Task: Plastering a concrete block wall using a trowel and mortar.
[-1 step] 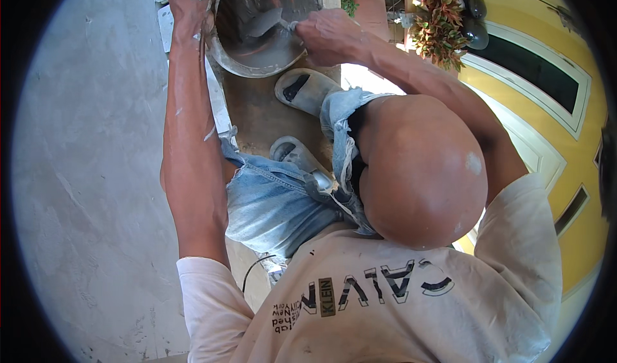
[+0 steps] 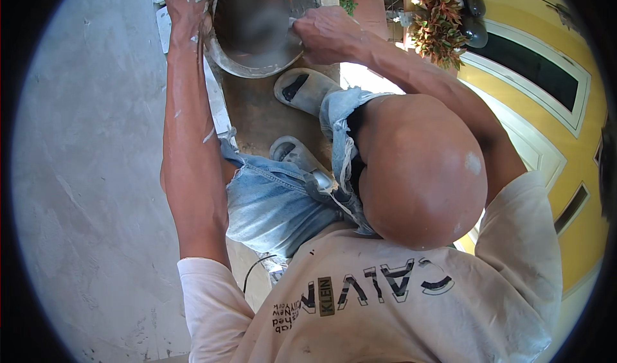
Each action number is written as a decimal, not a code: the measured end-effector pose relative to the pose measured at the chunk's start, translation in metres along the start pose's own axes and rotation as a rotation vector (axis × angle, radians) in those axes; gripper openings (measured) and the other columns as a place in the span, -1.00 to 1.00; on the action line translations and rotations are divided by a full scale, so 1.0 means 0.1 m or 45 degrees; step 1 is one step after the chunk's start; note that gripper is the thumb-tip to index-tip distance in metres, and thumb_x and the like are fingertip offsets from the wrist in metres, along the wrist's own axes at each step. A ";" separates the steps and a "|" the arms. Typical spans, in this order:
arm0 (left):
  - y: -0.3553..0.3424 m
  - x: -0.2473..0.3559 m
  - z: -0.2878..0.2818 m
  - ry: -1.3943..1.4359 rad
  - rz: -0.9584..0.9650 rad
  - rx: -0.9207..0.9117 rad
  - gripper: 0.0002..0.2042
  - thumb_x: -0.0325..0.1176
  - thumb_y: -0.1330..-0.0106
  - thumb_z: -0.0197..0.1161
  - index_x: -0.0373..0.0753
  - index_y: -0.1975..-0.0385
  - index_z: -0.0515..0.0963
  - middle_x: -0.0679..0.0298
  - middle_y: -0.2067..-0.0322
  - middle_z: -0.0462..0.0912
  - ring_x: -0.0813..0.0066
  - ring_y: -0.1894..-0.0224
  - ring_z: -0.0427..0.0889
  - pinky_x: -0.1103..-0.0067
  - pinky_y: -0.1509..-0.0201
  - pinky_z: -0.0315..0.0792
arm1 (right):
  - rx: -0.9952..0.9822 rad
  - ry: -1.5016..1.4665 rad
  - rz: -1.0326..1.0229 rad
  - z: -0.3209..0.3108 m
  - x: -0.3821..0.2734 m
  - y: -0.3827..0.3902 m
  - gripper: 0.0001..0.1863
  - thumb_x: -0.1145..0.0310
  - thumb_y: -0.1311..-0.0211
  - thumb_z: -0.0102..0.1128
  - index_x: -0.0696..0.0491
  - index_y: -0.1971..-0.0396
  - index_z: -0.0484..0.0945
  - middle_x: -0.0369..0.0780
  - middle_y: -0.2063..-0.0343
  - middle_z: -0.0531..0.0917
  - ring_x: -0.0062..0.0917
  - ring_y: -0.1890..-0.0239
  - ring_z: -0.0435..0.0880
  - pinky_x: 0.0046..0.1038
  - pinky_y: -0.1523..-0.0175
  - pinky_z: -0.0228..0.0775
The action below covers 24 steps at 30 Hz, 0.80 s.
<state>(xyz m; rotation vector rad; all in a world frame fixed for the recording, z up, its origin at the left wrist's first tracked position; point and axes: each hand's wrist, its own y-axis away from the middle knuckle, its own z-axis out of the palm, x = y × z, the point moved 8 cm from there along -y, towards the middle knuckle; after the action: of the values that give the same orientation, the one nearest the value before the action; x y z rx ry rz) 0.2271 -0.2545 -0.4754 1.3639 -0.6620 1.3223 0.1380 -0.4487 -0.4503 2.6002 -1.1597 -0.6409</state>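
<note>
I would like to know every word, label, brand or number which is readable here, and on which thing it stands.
I describe these without copying words or brands.
T-shirt: a row of large, black-outlined letters, upside down in view.
Dark rectangle in that row: smaller lettering.
Beside it: lines of small print, partly hard to read.
Bucket: no readable text.

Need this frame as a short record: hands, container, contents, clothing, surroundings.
left hand: beside the bucket's left rim, smeared pale; its grip is unclear
right hand: closed around a tool, which is motion-blurred inside the bucket
container: round bucket, top cut off by the frame
contents: wet grey mix
clothing: ripped blue jeans, pale T-shirt, grey sandals
left side: broad grey surface
right side: red-green plant, yellow wall, white-framed dark panel
</note>
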 end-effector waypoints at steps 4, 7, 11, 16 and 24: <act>0.05 0.10 0.03 -0.067 0.137 -0.060 -0.75 -0.38 -0.44 0.25 -0.47 0.06 0.62 0.14 0.19 0.73 0.41 0.24 0.70 0.44 0.22 0.61 | 0.262 0.040 0.095 -0.20 0.12 -0.19 -0.74 0.37 0.03 0.30 0.18 0.32 0.65 0.07 0.44 0.72 -0.01 0.34 0.76 -0.07 0.24 0.62; 0.16 0.17 0.00 -0.064 0.141 -0.031 -0.78 -0.41 -0.41 0.29 -0.44 0.09 0.63 0.18 0.20 0.73 0.39 0.27 0.70 0.46 0.23 0.61 | 0.204 -0.069 0.143 -0.10 0.21 -0.11 -0.72 0.32 0.03 0.33 0.20 0.34 0.65 0.09 0.42 0.71 0.01 0.33 0.76 -0.07 0.23 0.61; 0.10 0.14 -0.24 -0.014 0.186 0.023 -0.79 -0.41 -0.40 0.31 -0.42 0.09 0.64 0.19 0.22 0.73 0.40 0.28 0.70 0.46 0.23 0.61 | 0.088 -0.069 0.059 -0.01 0.20 -0.02 -0.66 0.25 0.04 0.36 0.20 0.32 0.64 0.09 0.43 0.71 0.03 0.30 0.75 -0.03 0.20 0.62; 0.03 -0.09 -0.26 0.065 0.291 0.058 -0.79 -0.40 -0.39 0.34 -0.39 0.09 0.65 0.19 0.23 0.74 0.41 0.30 0.70 0.46 0.23 0.62 | 0.165 -0.083 0.067 0.03 0.14 -0.02 -0.63 0.22 0.05 0.41 0.18 0.30 0.65 0.03 0.43 0.73 -0.01 0.31 0.76 -0.06 0.21 0.63; 0.12 -0.35 -0.22 -0.387 0.559 -0.053 -0.71 -0.40 -0.40 0.34 -0.42 -0.03 0.59 0.14 0.10 0.72 0.35 0.17 0.69 0.44 0.11 0.58 | 0.218 0.010 0.225 -0.11 0.22 0.07 -0.68 0.30 0.01 0.39 0.14 0.25 0.62 -0.01 0.47 0.71 -0.03 0.36 0.74 -0.05 0.28 0.59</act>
<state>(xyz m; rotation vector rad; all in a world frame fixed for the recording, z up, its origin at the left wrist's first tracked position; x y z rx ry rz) 0.2002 -0.2471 -0.5086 1.4507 -1.2437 1.4391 0.1513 -0.4695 -0.4440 2.5925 -1.4814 -0.5152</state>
